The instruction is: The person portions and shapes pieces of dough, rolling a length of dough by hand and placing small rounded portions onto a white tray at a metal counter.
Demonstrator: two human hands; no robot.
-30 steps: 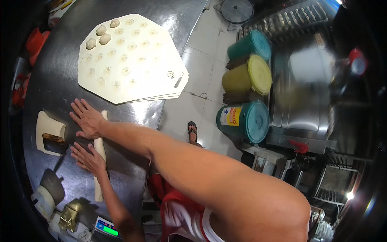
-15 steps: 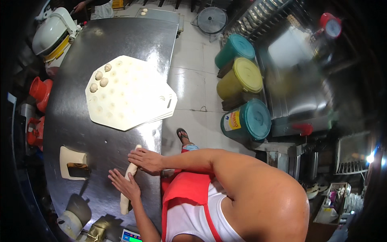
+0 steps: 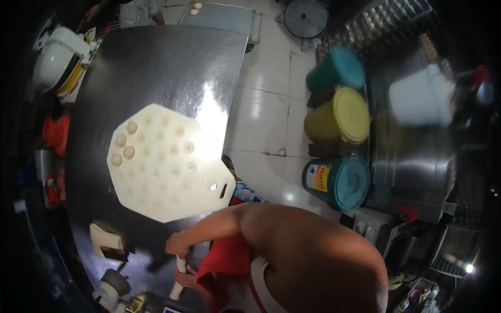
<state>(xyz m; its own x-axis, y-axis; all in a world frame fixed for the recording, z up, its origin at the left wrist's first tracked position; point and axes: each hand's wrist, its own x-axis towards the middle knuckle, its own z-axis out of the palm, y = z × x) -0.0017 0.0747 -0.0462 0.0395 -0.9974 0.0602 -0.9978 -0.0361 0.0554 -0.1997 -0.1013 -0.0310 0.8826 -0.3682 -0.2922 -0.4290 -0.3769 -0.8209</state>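
Observation:
A pale dough roll (image 3: pixel 180 265) lies near the table's edge, close to my body. My right hand (image 3: pixel 178 244) is curled over its far end, fingers bent downward and partly hidden. Lower along the roll, my left hand (image 3: pixel 189 279) wraps round it, thumb and fingers on either side. Past my hands lies a cream paddle-shaped board (image 3: pixel 156 201) with rows of round recesses and a slotted handle. Several dough balls (image 3: pixel 129 152) sit at its left side.
A cream block (image 3: pixel 103 238) with a dark part lies left of my hands on the steel table (image 3: pixel 172 62). A metal container (image 3: pixel 108 292) stands nearer. Lidded buckets (image 3: pixel 329 122) line the floor at right. Another person (image 3: pixel 138 13) stands at the far left.
Both hands have gone from lying flat on the dough roll to closing round it, the right at its far end. My view has shifted, so the board appears lower.

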